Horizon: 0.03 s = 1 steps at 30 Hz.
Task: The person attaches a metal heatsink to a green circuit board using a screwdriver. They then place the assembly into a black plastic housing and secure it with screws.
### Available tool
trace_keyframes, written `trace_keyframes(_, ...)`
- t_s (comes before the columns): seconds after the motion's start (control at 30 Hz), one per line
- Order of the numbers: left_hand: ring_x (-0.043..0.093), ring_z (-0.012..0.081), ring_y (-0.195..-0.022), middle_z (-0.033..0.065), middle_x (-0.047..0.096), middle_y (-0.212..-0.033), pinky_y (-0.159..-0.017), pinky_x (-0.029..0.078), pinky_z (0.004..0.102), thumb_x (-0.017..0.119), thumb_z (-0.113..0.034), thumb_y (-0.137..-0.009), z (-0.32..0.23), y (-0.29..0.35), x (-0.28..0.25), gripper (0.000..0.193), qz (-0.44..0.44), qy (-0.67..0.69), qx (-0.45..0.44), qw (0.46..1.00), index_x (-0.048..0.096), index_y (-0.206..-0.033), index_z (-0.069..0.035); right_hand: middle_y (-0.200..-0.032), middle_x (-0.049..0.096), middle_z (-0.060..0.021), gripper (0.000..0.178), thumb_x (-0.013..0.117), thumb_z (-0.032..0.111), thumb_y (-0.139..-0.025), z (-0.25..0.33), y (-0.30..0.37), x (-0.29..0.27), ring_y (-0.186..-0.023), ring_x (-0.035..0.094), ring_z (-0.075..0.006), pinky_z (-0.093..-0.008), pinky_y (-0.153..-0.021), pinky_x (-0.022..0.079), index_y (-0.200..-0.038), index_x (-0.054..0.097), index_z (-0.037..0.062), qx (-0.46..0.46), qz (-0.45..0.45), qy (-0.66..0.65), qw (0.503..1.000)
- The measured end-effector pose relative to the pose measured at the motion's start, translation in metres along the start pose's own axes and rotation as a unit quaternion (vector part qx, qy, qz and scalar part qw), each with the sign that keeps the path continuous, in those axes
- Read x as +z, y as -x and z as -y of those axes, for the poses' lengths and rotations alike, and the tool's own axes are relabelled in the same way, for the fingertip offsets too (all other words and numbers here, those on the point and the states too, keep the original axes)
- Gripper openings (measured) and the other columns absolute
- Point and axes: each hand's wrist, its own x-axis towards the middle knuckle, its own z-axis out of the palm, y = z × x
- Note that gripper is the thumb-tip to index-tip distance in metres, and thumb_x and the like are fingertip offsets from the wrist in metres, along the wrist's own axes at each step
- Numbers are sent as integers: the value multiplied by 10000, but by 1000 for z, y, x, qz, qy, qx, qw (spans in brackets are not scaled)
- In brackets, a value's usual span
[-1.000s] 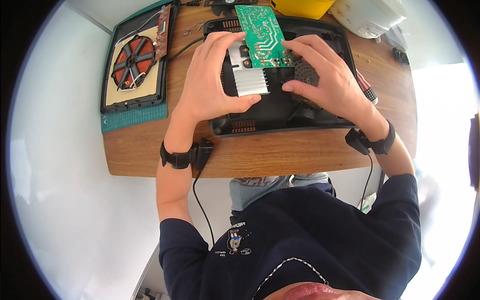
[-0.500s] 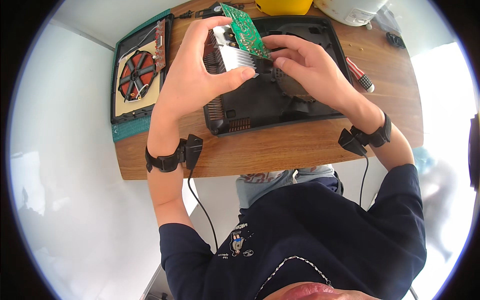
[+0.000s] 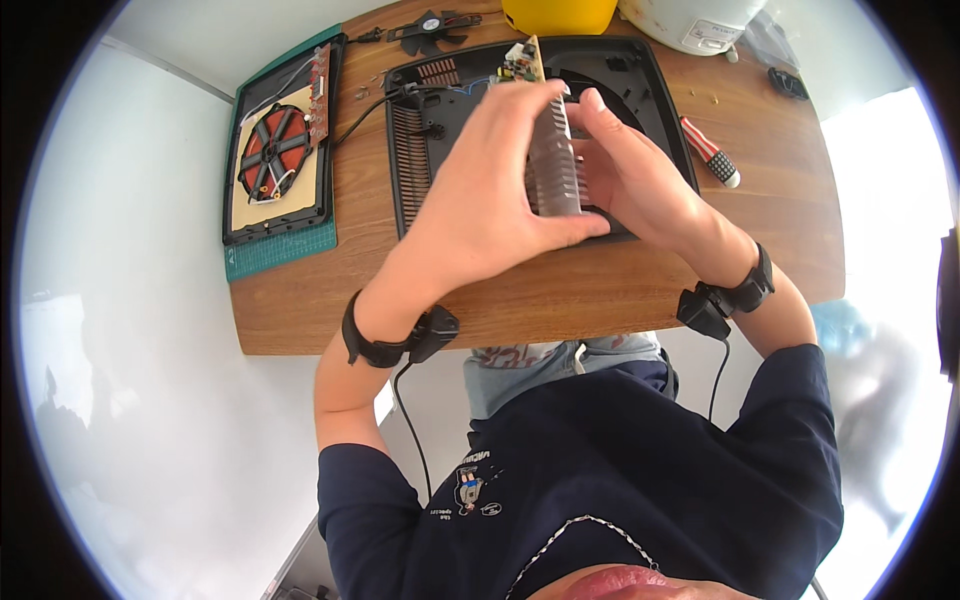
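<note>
A silver finned heat sink [image 3: 557, 165] is held up over the black plastic housing [image 3: 415, 215]. My left hand [image 3: 480, 190] is closed around it, fingers at its far end and thumb across its near end. A circuit board [image 3: 530, 62] with small components is attached at the far end, seen almost edge-on. My right hand [image 3: 640, 170] is beside the fins on the right, thumb raised and apart, fingers curved and partly hidden behind the heat sink. Thin blue wires [image 3: 465, 88] and a black cord [image 3: 360, 122] run near the housing's far left.
At left, a black-framed panel [image 3: 328, 195] with a round red-and-black coil lies on a green cutting mat [image 3: 285, 260]. A black fan [image 3: 432, 32] is behind the housing, near a yellow container [image 3: 560, 15] and a white appliance [image 3: 690, 25]. A striped-handled tool [image 3: 710, 152] lies right.
The heat sink and board have moved right and nearer, turning so the board shows edge-on instead of its green face. My left hand moved right with them; my right thumb has lifted away.
</note>
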Motion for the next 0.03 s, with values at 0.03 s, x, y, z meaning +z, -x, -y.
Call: trace_keyframes(0.03, 510, 288, -1338, 92, 498, -1424, -1134, 412, 418, 956, -252, -661, 0, -1, 0, 984, -4, 0, 0, 1000, 443, -1484, -89, -1399, 581, -178, 675, 343, 533, -1106, 2, 1, -4, -1218, 621, -255, -417, -1068, 482, -1574, 340, 46, 11, 5, 15, 1000)
